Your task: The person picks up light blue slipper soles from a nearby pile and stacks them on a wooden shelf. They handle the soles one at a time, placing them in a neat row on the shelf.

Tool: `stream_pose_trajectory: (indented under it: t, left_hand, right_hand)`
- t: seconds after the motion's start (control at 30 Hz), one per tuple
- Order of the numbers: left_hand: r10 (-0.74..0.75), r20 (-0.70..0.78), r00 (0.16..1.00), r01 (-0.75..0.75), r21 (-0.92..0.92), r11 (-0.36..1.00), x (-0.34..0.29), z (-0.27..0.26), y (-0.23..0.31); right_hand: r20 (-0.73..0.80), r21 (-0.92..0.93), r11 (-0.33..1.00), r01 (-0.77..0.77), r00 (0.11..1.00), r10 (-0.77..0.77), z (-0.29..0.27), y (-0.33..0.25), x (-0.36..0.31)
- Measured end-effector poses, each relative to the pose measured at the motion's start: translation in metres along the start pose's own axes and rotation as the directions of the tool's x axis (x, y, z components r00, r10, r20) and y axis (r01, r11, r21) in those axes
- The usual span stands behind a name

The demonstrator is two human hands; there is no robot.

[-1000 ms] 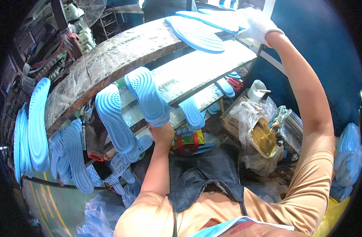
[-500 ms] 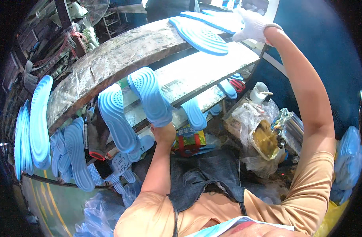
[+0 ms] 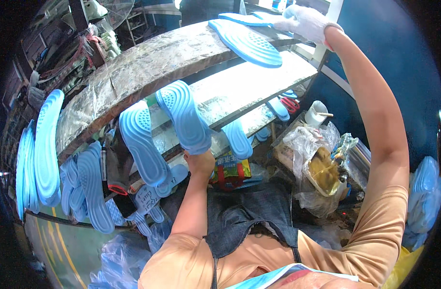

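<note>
A pale blue insole with ridged contours and a dotted end stands upright in front of the middle shelf board. My bare left hand is closed around its lower end. My right hand, in a white glove, reaches to the far right end of the top board. Its fingers point left over the far blue insoles lying there; glare and the glove hide whether they grip one. A larger blue insole lies closer, overhanging the board's front edge. Beside my held insole, another blue insole leans upright.
Blue insoles stand in a row at the left end. Lower boards hold more insoles and red-handled scissors. A white cup and an open container with brown contents sit among plastic bags at right. Bagged insoles stand far right.
My gloved right hand has shifted slightly up, its fingers now stretching left over the far insoles. The left hand and its insole stay almost in place.
</note>
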State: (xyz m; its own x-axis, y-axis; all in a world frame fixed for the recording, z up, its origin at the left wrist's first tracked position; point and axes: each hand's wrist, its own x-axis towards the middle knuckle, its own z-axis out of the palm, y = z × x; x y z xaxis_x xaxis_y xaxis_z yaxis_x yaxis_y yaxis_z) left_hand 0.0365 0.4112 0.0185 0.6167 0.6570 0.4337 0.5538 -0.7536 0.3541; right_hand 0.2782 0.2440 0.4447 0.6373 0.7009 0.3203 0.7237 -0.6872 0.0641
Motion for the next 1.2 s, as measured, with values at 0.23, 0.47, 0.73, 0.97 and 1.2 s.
stream_pose_trajectory:
  t: [0.23, 0.47, 0.73, 0.97, 1.2]
  left_hand:
    - [-0.045, 0.158, 0.986, 0.045, 0.004, 0.999, 0.003, -0.010, 0.004]
    - [-0.010, 0.029, 1.000, 0.009, 0.023, 1.000, 0.000, 0.008, -0.003]
    - [-0.003, 0.061, 0.998, 0.002, 0.014, 1.000, -0.001, 0.006, -0.005]
    - [-0.034, 0.091, 0.995, 0.040, -0.063, 0.997, 0.004, -0.008, 0.008]
    - [-0.067, 0.195, 0.978, 0.076, -0.040, 0.996, 0.006, -0.017, 0.008]
  right_hand:
    - [0.009, 0.012, 0.979, 0.203, 0.979, -0.203, 0.012, 0.011, -0.015]
    - [0.011, 0.010, 0.970, 0.243, 0.970, -0.243, 0.016, 0.021, -0.006]
    - [0.040, 0.029, 0.968, 0.248, 0.968, -0.249, 0.017, 0.020, -0.019]
    - [-0.033, -0.068, 0.965, 0.252, 0.967, -0.254, 0.016, 0.032, -0.019]
    - [-0.146, 0.013, 0.892, 0.452, 0.884, -0.445, -0.004, -0.039, -0.083]
